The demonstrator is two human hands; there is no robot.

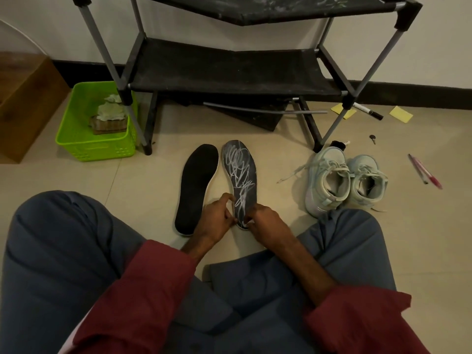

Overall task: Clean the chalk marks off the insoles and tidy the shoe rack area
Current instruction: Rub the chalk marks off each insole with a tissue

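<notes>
The chalked insole [240, 180] lies on the floor [143, 190] before the shoe rack [229, 70], fully scribbled, its heel pinched in the grip of left hand [217, 218] and right hand [265, 226]. The other insole [196, 187] alongside looks clean. Marker [367, 111], pens [425, 172] and shoes [344, 180] lie scattered; tidying looks undone.

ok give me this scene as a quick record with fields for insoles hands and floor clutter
chalked insole: on floor, covered in scribbles
plain insole: beside it, left, no marks seen
left hand: pinches chalked insole's heel end
right hand: grips same heel end
rack: black, chalk-smeared
basket: green, left of rack, cloths inside
shoes: pale pair, right of insoles
</notes>
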